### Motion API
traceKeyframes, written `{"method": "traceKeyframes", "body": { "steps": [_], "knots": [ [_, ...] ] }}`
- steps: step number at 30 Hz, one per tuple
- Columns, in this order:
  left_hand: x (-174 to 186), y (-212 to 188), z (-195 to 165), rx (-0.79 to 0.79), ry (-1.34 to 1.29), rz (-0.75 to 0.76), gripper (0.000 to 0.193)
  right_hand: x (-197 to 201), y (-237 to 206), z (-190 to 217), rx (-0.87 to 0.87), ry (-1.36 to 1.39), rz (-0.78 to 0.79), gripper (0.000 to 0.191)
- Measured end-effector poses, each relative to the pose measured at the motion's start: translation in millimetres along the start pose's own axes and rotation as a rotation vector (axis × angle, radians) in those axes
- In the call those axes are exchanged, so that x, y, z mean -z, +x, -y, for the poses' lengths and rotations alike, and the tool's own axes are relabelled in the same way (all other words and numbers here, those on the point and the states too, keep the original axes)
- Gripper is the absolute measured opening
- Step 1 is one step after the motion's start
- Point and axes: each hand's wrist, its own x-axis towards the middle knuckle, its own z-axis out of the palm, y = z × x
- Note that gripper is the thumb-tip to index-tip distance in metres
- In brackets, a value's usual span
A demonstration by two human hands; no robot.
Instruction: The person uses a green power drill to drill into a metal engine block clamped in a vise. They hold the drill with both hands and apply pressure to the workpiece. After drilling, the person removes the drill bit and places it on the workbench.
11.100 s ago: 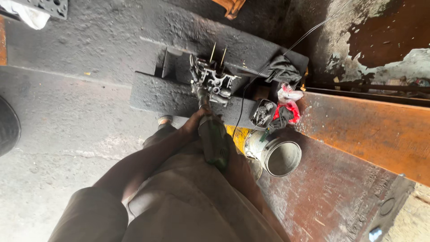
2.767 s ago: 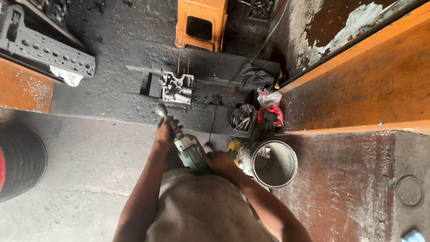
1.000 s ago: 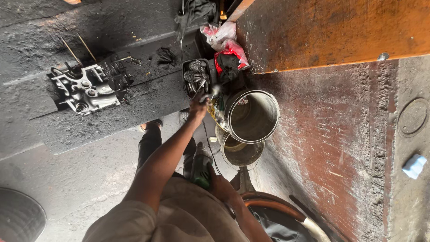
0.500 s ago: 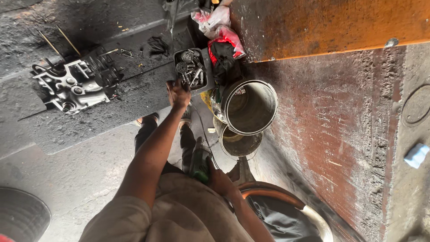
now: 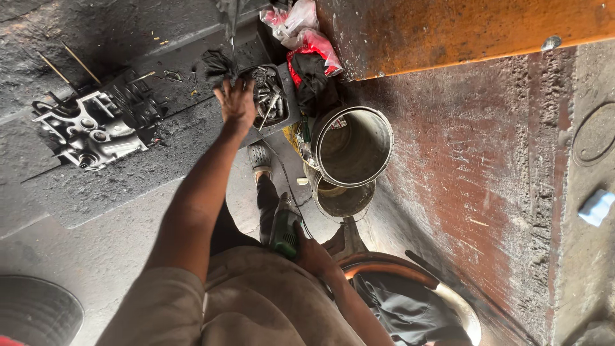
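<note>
A dark, greasy slab lies on the concrete floor. On the slab rest a metal engine part, a tray of bolts and a black rag. Two metal buckets stand on the floor beside it.
</note>
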Motion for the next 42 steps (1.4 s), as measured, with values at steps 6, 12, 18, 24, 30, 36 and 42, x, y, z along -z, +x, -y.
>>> {"method": "traceKeyframes", "body": {
  "steps": [6,12,18,24,30,36,42],
  "knots": [
    [27.7,11.2,15.4,0.276,-0.369,0.171,0.082,3.5,0.0,6.7,0.064,0.034,-0.053,0.106],
    [21.1,25.3,27.9,0.239,-0.683,0.596,0.056,9.4,-1.0,13.6,-0.008,0.024,0.006,0.107],
    [9.4,11.1,21.5,0.202,-0.171,0.528,0.059,12.7,-4.7,19.9,-0.026,0.036,-0.003,0.101],
    [-6.1,11.7,12.5,0.154,-0.05,0.511,0.084,17.5,-11.0,25.7,-0.117,0.018,0.014,0.103],
    [-3.5,25.6,13.8,0.111,-0.011,0.345,0.083,18.6,-8.1,23.4,-0.111,0.04,0.012,0.106],
    [15.1,22.9,16.8,0.169,-0.16,0.476,0.025,15.8,-5.0,14.2,-0.114,0.011,0.023,0.109],
    [29.3,-13.3,30.1,0.362,-0.454,0.337,0.031,20.4,-1.5,12.9,-0.082,-0.001,0.027,0.11]
  ]
}}
